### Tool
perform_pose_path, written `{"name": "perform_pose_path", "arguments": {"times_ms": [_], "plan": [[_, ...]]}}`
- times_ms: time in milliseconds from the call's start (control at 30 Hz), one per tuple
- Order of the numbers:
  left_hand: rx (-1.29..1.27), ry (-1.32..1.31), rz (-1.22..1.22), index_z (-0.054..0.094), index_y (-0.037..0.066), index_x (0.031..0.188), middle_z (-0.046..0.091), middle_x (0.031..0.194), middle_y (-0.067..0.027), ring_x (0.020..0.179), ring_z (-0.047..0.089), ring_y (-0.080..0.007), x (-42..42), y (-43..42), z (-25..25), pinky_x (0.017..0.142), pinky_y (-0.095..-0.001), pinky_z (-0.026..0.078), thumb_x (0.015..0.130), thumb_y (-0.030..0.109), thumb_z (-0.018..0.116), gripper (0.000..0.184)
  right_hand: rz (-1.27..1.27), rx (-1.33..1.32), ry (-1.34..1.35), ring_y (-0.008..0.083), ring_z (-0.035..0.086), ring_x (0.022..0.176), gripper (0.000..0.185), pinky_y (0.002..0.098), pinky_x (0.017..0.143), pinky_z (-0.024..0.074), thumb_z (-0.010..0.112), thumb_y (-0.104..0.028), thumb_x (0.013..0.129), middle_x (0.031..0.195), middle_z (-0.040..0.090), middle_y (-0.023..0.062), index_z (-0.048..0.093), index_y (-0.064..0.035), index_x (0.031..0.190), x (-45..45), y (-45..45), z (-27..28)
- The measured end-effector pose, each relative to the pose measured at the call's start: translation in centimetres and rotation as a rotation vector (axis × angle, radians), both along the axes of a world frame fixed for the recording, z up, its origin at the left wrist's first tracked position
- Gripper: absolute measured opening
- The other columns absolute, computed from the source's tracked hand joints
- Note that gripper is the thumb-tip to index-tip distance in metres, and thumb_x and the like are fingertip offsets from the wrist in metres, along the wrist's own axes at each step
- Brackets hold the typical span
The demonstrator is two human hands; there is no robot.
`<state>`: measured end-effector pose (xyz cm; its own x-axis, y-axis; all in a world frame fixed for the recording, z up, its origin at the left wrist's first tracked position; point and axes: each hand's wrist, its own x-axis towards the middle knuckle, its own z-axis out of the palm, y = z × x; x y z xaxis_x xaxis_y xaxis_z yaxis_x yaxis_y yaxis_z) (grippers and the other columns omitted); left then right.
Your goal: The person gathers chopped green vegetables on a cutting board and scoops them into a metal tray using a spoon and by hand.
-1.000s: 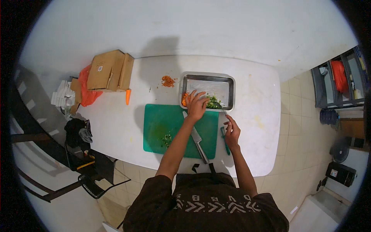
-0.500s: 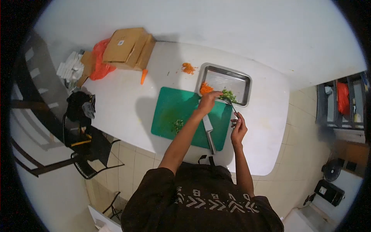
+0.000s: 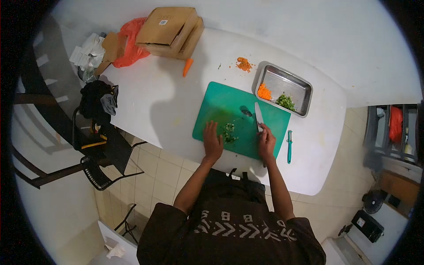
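My left hand rests at the left part of the green cutting board, fingers apart and empty, beside chopped green pieces. On the board's right part, my right hand is closed around the knife where blade and handle meet; the blade points away from me. Between the hands and farther back lies a small dark spoon-like object. Behind the board, a metal tray holds chopped orange pieces and a green heap. A green-handled peeler lies right of the board.
Orange scraps and a carrot piece lie on the white table. Cardboard boxes and a red plastic bag stand at the back left. A black chair is left of the table.
Both hands have moved from the tray back to the board. The right hand let go of the spoon and took hold of the knife. The view has shifted, so the table appears turned.
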<state>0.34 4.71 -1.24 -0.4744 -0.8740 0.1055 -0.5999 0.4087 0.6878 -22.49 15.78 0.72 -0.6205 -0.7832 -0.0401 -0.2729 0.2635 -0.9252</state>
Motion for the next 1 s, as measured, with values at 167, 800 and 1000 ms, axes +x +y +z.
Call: {"name": "perform_pose_path", "arguments": {"times_ms": [167, 800, 1000], "plan": [[-0.116, -0.343, -0.059, 0.024, -0.009, 0.155, 0.019, 0.164, -0.0297, 0.154, 0.014, -0.0479, -1.7, 1.7, -2.0, 0.121, -0.0665, 0.009, 0.105, 0.043, 0.046, 0.076, -0.122, -0.009, -0.022, 0.0146, 0.065, 0.078, 0.035, 0.0306, 0.070, 0.0526, 0.043, -0.020, 0.110, 0.114, 0.074, 0.0097, 0.063, 0.0014, 0.130, 1.2, 0.0, -0.4], [0.078, 0.262, -0.297, 0.012, -0.007, 0.159, 0.014, 0.166, -0.0293, 0.154, 0.016, -0.0455, 2.4, -1.9, -1.3, 0.125, -0.0524, 0.016, 0.107, 0.046, 0.042, 0.080, 0.182, 0.032, -0.165, 0.0155, 0.069, 0.087, 0.038, 0.0299, 0.069, 0.0542, 0.043, -0.029, 0.111, 0.121, 0.071, 0.0078, 0.063, -0.0056, 0.133, 2.7, -1.1, 0.5], [-0.027, 0.013, -0.347, 0.020, -0.007, 0.158, 0.023, 0.164, -0.0261, 0.154, 0.016, -0.0439, 1.9, -2.3, -1.9, 0.124, -0.0590, 0.014, 0.106, 0.046, 0.044, 0.077, 0.084, 0.063, -0.356, 0.0150, 0.070, 0.085, 0.039, 0.0275, 0.066, 0.0547, 0.042, -0.032, 0.111, 0.127, 0.069, 0.0088, 0.062, -0.0059, 0.133, 3.7, 2.1, 1.2]]}}
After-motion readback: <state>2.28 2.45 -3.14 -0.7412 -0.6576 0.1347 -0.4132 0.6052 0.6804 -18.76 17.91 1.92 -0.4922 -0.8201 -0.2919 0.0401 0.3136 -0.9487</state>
